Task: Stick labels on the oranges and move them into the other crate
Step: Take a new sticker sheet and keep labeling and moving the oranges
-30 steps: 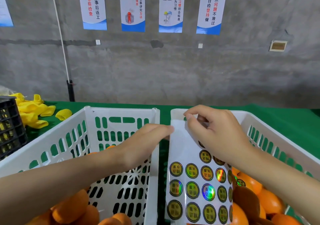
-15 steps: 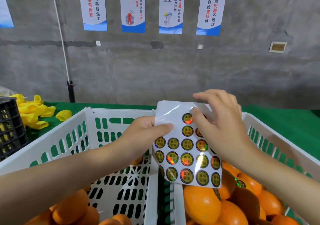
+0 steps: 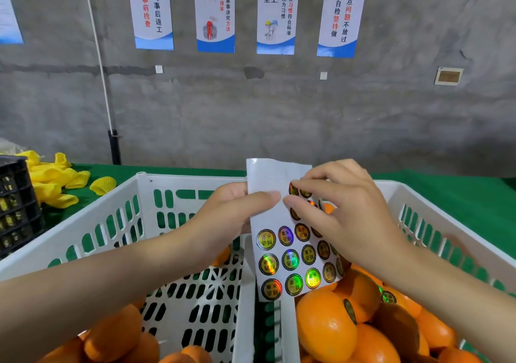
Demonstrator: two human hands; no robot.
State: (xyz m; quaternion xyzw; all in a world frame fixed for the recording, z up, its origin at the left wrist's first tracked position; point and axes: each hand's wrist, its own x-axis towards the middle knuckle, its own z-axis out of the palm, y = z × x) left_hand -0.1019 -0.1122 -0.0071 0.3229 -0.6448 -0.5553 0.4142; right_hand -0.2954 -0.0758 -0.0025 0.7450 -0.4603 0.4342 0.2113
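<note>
Where 2 white slatted plastic crates (image 3: 131, 209) meet, left hand (image 3: 231, 214) pinches the left edge of a white sheet of round holographic labels (image 3: 275, 223), long axis upright, top leaning left. Right hand (image 3: 343, 217) pinches its upper labels, hiding the right column. Oranges (image 3: 326, 326) below, cropped.

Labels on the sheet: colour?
Round labels, gold holographic with dark rims, on a white sheet. Head view.

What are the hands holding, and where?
The left hand pinches the label sheet by its upper left edge; the right hand picks at a label near the top right.
</note>
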